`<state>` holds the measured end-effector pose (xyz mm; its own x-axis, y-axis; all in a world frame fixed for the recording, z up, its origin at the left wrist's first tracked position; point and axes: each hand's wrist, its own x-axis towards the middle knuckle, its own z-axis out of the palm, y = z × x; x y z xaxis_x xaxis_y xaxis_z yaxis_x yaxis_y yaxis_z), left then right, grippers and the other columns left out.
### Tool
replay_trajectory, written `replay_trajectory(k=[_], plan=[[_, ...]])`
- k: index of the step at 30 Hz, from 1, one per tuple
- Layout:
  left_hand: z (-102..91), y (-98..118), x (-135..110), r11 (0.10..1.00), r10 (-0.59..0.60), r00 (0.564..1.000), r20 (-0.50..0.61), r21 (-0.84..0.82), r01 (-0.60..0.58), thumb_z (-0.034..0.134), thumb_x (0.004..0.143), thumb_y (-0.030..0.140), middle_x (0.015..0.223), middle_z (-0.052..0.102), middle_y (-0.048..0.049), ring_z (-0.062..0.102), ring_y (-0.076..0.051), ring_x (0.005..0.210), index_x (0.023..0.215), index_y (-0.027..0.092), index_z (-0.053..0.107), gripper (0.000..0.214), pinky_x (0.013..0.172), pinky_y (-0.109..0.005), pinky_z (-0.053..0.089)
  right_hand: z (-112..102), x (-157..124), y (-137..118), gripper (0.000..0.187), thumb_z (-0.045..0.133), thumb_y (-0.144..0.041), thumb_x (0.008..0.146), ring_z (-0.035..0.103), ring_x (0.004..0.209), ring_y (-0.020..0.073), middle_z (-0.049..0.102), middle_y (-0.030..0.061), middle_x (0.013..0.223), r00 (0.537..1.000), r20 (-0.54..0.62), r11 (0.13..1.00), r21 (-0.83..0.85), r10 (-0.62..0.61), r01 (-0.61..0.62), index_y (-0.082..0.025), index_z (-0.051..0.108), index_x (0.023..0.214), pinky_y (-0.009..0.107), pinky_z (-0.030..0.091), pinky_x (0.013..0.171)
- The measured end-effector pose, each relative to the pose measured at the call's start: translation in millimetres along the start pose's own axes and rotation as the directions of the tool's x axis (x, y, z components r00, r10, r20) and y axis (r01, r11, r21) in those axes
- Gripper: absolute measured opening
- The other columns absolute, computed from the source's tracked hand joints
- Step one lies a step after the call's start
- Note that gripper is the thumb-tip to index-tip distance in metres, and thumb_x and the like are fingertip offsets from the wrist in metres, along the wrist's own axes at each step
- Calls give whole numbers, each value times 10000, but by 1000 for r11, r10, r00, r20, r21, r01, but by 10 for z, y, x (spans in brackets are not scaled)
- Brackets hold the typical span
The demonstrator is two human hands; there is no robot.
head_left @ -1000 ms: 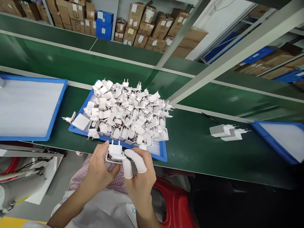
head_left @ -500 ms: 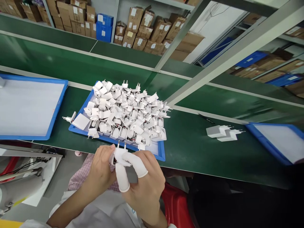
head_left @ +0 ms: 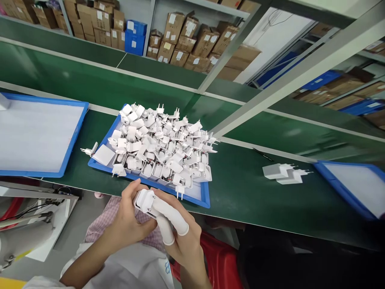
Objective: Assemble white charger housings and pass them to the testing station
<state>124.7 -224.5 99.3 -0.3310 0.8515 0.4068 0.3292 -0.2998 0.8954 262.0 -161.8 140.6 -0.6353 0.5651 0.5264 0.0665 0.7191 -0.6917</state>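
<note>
Between both hands, in front of the bench edge, is a white plug adapter (head_left: 145, 200) with its pin face turned up toward me. My left hand (head_left: 128, 216) grips its left side with thumb and fingers. My right hand (head_left: 180, 224), with white covers on two digits, presses on the adapter from the right. Just beyond lies a blue-rimmed tray (head_left: 205, 196) heaped with open white adapter housings (head_left: 159, 144), many with plug caps and pins loose on top. One adapter with its plug cap open (head_left: 103, 154) rests at the tray's left corner.
Two closed white adapters (head_left: 278, 171) stand on the green bench (head_left: 237, 188) to the right, near a black pen-like tool (head_left: 262, 154). Blue-rimmed trays lie left (head_left: 61, 160) and far right (head_left: 345, 188). A metal post (head_left: 255, 96) rises behind the bench. Cardboard boxes (head_left: 174, 28) fill the shelves.
The adapter in my hands has tipped, so its pins no longer point away and its face turns upward. Both hands have shifted slightly, and my right fingers lie across it.
</note>
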Motion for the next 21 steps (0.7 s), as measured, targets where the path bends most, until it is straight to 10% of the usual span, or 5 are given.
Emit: replay_trajectory(k=[6, 12, 21], plan=[[40, -86, -8, 998, -60, 998, 30, 8, 60, 684, 763, 132, 1117, 545, -69, 604, -188, 978, 1462, 284, 153, 891, 847, -339, 526, -7, -137, 164, 530, 484, -113, 971, 579, 1216, 255, 580, 90, 1333, 999, 42, 999, -28, 17, -16, -276, 396, 1467, 414, 561, 979], [49, -473, -29, 976, 124, 992, 32, 174, -127, 639, 759, 95, 1049, 547, -75, 509, -229, 1002, 1459, 251, 184, 850, 883, -422, 481, 185, -140, 340, 420, 604, -226, 939, 659, 1077, 252, 626, 124, 1217, 999, -37, 993, -119, 18, -22, -248, 492, 1343, 383, 604, 888], [8, -737, -158, 880, -123, 973, 195, 474, 16, 627, 752, 99, 1148, 556, -134, 453, -310, 1124, 1343, 186, 309, 676, 926, -512, 452, 362, -310, 680, 416, 455, -62, 927, 602, 1126, 253, 596, 157, 1192, 991, 132, 990, -143, 13, 6, -184, 483, 1324, 401, 587, 902]])
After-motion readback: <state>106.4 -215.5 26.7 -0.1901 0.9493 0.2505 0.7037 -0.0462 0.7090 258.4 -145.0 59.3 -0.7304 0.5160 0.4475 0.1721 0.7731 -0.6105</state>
